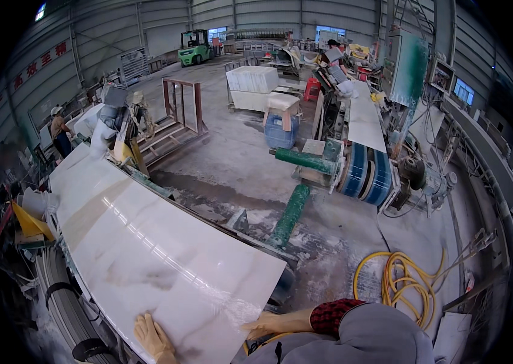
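A long, glossy white stone slab (159,242) with faint tan and grey veining stretches from the near middle to the far left. My left hand (153,338), in a tan glove, lies flat on its top near the front edge, fingers extended. At the slab's right end, my right hand (261,326), gloved too, grips the edge; its fingertips are partly hidden. A red-and-black patterned cuff (334,315) shows on my right forearm.
A green roller arm (290,215) stands beyond the slab. Right of it are blue rollers (365,173) on a machine and a coiled yellow hose (399,282). A blue barrel (280,129), stone blocks (253,85) and a green forklift (194,50) stand farther back. Another person (60,130) works far left.
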Action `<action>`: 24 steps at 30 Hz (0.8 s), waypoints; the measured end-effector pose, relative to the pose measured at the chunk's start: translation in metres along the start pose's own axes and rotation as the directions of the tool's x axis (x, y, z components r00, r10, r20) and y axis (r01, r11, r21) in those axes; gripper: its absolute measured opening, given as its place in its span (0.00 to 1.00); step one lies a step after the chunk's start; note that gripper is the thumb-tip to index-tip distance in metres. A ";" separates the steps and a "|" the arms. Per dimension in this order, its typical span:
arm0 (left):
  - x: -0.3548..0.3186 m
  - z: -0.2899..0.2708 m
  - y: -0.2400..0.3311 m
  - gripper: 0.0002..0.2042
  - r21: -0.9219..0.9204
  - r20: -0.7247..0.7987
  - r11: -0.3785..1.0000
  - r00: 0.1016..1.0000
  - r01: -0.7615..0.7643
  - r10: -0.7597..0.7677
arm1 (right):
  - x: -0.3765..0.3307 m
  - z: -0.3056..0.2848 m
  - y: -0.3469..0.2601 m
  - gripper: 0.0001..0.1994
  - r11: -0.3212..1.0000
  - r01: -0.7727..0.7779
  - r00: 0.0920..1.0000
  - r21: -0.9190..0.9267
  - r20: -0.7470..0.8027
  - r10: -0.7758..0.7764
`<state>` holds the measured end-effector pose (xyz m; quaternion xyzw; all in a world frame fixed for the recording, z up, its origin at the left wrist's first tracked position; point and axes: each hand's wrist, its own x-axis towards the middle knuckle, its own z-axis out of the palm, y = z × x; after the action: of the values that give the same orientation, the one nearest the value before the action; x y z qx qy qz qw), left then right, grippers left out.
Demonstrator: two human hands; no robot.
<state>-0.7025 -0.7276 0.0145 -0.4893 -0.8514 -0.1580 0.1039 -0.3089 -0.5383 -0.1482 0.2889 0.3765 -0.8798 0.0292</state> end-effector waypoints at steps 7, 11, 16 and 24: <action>-0.004 0.003 0.009 0.24 -0.024 -0.032 0.998 0.998 0.051 -0.052 | -0.067 0.055 -0.036 0.31 1.000 0.009 0.965 -0.003 -0.260 -0.010; -0.008 -0.003 0.019 0.25 0.021 -0.120 1.000 0.993 -0.015 0.017 | -0.106 0.090 -0.056 0.34 0.988 -0.128 0.920 0.085 -0.361 0.150; -0.036 -0.026 0.057 0.25 0.015 -0.096 1.000 0.995 -0.003 0.004 | -0.160 0.101 -0.053 0.31 0.974 -0.130 0.914 0.186 -0.358 0.190; -0.006 -0.056 0.064 0.25 -0.062 0.292 0.995 0.954 0.083 -0.061 | -0.158 0.056 -0.001 0.27 0.977 -0.014 0.964 0.212 -0.256 0.069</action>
<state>-0.6428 -0.7227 0.0758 -0.4793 -0.8682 -0.1196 -0.0460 -0.2053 -0.6018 -0.0334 0.4118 0.2767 -0.8676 -0.0327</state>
